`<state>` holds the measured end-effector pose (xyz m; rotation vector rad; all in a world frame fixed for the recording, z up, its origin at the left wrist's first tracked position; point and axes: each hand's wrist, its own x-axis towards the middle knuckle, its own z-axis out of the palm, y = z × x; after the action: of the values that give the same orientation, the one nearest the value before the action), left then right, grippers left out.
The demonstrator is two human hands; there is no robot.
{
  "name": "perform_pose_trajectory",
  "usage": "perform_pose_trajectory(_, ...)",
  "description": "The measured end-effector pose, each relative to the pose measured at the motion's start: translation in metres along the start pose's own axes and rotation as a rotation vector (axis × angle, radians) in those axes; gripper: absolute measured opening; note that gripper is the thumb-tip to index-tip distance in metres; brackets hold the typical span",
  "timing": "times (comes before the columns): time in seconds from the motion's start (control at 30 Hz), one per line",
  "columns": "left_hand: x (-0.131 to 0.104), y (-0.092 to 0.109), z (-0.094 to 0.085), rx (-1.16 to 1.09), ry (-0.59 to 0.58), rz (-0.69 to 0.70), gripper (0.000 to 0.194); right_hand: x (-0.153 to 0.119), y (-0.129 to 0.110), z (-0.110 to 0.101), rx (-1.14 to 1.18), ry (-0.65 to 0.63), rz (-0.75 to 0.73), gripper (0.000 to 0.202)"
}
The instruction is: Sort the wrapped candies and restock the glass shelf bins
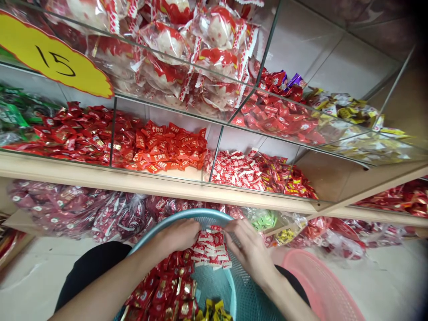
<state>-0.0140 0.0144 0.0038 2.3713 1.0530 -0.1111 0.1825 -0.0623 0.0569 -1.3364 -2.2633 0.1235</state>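
Observation:
A teal mesh basket [234,285] stands between the person's knees. Over its far part, my left hand [183,234] is closed at the left edge of a bunch of red-and-white wrapped candies [211,247]. My right hand [245,243] is at the right edge of the same bunch, its fingers bent around that side. Dark red wrapped candies [167,285] fill the basket's left part, and a few yellow ones [216,310] lie near the bottom of the view.
Glass-fronted shelves [167,183] hold heaps of wrapped candies. A yellow price tag [53,58] reads 15. Bagged candies [67,207] lie under the lowest shelf. A pink basket [321,285] stands on the floor at the right.

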Motion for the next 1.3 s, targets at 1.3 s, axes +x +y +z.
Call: perform_pose_trajectory(1.3, -0.004, 0.008, -0.008, 0.062, -0.009, -0.017, 0.029, 0.075, 0.027, -0.045, -0.137, 0.233, 0.094, 0.015)
